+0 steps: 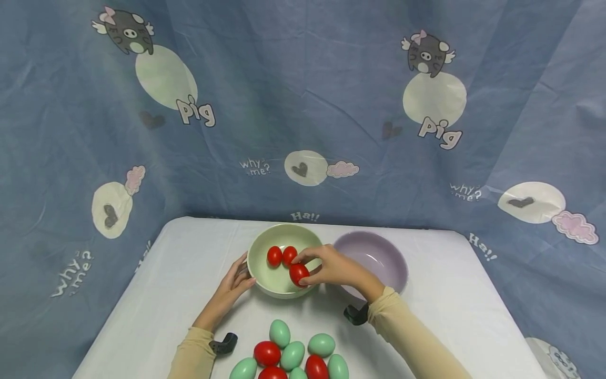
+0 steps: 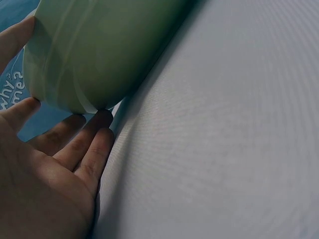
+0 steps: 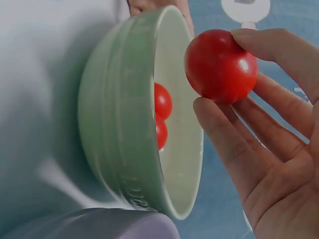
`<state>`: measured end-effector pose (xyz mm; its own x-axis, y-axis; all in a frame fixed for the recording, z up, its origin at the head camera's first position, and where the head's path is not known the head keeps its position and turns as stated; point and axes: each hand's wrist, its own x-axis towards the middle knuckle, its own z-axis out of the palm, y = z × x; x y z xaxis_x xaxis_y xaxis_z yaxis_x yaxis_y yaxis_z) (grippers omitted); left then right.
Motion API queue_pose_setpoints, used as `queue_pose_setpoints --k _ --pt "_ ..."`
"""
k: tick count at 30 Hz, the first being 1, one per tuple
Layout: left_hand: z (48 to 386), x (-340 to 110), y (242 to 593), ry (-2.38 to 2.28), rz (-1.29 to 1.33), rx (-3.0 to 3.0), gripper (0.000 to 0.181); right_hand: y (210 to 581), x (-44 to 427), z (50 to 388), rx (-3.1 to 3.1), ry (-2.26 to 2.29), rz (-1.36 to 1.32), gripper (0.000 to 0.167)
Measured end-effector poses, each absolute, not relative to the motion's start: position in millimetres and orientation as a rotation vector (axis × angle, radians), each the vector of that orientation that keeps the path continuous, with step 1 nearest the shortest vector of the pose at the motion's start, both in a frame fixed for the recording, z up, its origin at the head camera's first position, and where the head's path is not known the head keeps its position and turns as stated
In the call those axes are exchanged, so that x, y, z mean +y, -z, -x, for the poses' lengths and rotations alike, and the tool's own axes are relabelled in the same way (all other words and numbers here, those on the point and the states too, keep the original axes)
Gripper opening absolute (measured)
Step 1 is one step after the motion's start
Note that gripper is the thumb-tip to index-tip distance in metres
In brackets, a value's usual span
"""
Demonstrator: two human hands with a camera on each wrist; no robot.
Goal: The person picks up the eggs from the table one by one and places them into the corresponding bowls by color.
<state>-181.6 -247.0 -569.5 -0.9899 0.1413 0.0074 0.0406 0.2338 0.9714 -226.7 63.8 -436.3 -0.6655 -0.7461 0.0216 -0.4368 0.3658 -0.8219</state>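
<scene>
I'm seeing 6 red eggs [image 1: 267,353], 6 mint ones [image 1: 292,356] in front of 1 green bowl [image 1: 267,280], 1 purple bowl [image 1: 376,255] beside it

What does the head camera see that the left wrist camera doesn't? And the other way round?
Only the head view shows the right hand holding a red egg, two red eggs inside the green bowl, the purple bowl, and more red eggs and mint eggs on the white table.

Only the left wrist view shows the left hand from its palm side.

Both show that hand, green bowl, table and blue cloth.
</scene>
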Motion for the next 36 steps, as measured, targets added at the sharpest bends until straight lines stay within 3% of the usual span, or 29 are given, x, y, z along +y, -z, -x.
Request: queue_pose_setpoints --k 14,25,36 --pt "180.9 -246.3 569.8 -1.896 -0.166 2.382 0.076 443.4 54.6 268.7 2.519 0.919 1.051 0.037" --pt "180.7 -246.2 568.6 -1.893 -0.156 2.390 0.077 441.6 39.0 289.6 2.570 0.759 0.930 0.041" --pt "180.5 -246.5 569.8 -1.893 -0.159 2.385 0.076 443.4 19.8 299.1 2.632 0.469 0.914 0.032"
